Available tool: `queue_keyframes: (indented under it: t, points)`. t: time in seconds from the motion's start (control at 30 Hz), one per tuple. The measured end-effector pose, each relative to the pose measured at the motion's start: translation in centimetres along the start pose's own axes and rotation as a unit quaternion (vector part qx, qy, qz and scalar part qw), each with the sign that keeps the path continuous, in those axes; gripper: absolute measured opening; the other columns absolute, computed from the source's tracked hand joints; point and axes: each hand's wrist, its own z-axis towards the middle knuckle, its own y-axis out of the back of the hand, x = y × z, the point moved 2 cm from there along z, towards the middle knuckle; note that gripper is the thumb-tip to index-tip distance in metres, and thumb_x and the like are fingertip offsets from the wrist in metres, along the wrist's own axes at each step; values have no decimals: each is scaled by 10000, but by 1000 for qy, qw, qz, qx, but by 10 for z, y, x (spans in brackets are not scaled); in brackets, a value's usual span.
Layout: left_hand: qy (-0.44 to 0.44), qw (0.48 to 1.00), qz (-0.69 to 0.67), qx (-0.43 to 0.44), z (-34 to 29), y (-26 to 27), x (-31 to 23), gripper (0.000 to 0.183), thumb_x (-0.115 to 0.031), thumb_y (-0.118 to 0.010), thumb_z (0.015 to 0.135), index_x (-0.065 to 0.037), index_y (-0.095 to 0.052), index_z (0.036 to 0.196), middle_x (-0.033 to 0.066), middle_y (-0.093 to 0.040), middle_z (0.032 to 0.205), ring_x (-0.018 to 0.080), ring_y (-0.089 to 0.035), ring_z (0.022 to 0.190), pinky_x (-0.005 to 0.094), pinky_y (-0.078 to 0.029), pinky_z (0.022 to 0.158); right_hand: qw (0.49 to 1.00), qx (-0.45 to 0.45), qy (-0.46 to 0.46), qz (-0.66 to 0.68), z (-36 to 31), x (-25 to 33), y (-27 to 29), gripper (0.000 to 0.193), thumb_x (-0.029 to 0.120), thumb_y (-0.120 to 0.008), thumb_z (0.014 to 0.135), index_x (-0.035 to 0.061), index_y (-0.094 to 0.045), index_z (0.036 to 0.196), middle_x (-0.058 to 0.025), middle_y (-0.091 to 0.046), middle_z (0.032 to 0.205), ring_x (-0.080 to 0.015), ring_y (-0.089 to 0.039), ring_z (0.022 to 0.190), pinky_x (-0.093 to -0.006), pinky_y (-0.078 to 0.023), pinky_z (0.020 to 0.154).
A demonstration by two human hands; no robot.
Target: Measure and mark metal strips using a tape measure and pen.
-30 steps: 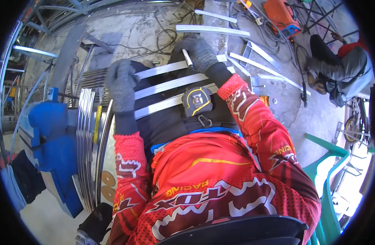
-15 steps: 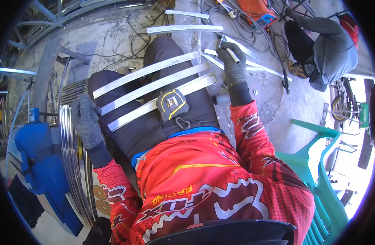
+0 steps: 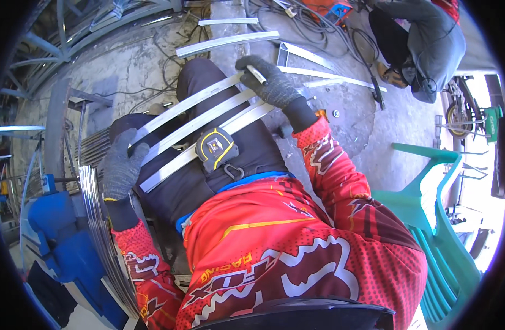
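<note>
Three silver metal strips [image 3: 200, 121] lie side by side across my thighs, slanting up to the right. My left hand [image 3: 122, 168], in a dark grey knit glove, closes on the left end of the farthest strip, thumb and fingers on either side. My right hand [image 3: 271, 85], gloved alike, is over the strips' right ends and holds a slim white stick, perhaps a marker [image 3: 257, 74]. Its fingertips reach the farthest strip. A black and yellow tape measure [image 3: 214, 147] rests on the nearest strip, by a carabiner [image 3: 233, 172] at my waist.
More metal pieces [image 3: 227, 44] lie on the concrete floor ahead, with cables [image 3: 313, 33]. Someone in grey [image 3: 434, 49] crouches at the far right. A green plastic chair [image 3: 412, 212] stands at my right; a blue machine [image 3: 71, 231] and long metal bars [image 3: 93, 209] are at my left.
My right hand has moved left, from over the floor pieces onto the strips' right ends, keeping the white stick. My left hand has come onto the farthest strip's left end. The view has shifted.
</note>
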Motion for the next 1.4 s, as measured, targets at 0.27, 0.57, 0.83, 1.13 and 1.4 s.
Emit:
queue_keyframes:
  t: [0.27,0.57,0.83,1.13,1.4]
  points:
    - [-9,995,-93,42,-28,1,-11,555,-226,-802,860,-29,-610,1343,200,-667,1298,349,-651,1195,414,-516,1001,1000,6,21,9,-12,-6,6,195,105,-678,969,52,-648,1154,-87,-664,1110,-210,-639,1061,-364,-512,933]
    - [-24,985,-170,18,-32,3,-6,478,-81,-722,893,-32,-607,1354,179,-673,1305,295,-656,1206,365,-520,1001,1000,-8,9,29,-29,1,14,265,51,-692,916,56,-659,1179,-82,-688,1140,-193,-647,1092,-338,-506,976]
    - [-20,994,-61,-83,-54,17,16,465,8,-645,910,-50,-594,1368,132,-653,1262,222,-650,1118,350,-517,966,999,-23,-14,20,-31,-9,12,340,15,-673,893,53,-642,1229,-88,-684,1204,-205,-633,1137,-355,-490,1007]
    - [161,974,-158,-16,-82,18,5,370,-30,-689,880,-7,-647,1247,101,-670,1068,205,-650,970,319,-529,841,998,-55,12,-21,-59,-22,38,340,64,-715,896,51,-640,1227,-86,-708,1120,-198,-670,1063,-355,-540,925]
    - [58,992,-107,-35,-89,8,-8,224,43,-735,807,-20,-585,962,79,-615,880,190,-605,803,350,-502,754,997,-42,55,-36,-82,3,39,253,43,-601,907,30,-650,1155,-138,-685,1107,-260,-674,1039,-371,-532,932]
